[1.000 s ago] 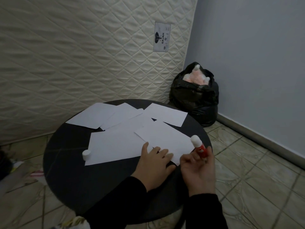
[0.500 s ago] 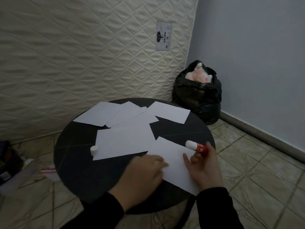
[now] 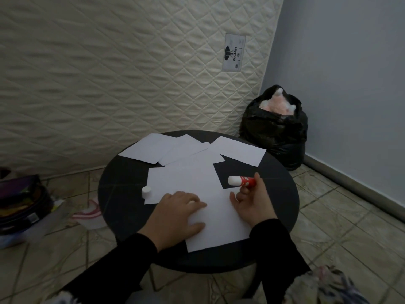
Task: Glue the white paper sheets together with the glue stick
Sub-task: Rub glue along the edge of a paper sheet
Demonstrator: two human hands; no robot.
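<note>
Several white paper sheets lie on a round black table (image 3: pixel 122 207). The nearest sheet (image 3: pixel 221 224) sits at the front, overlapping a larger sheet (image 3: pixel 184 178) behind it. My left hand (image 3: pixel 177 213) presses flat on the near sheet's left side, fingers spread. My right hand (image 3: pixel 254 205) rests on the sheet's right edge and holds a red glue stick (image 3: pixel 242 181), uncapped, white tip pointing left. The white cap (image 3: pixel 146 191) stands on the table left of the sheets. More sheets (image 3: pixel 238 153) lie at the back.
A quilted mattress (image 3: pixel 109 84) leans against the wall behind the table. A black bag (image 3: pixel 274 132) with pink stuffing stands in the corner at the right. Bags and clutter (image 3: pixel 22 205) lie on the tiled floor at the left.
The near sheet has slid toward me and now lies squarer at the table's front. My left hand has settled flat on it; my right hand with the glue stick has lowered onto its edge.
</note>
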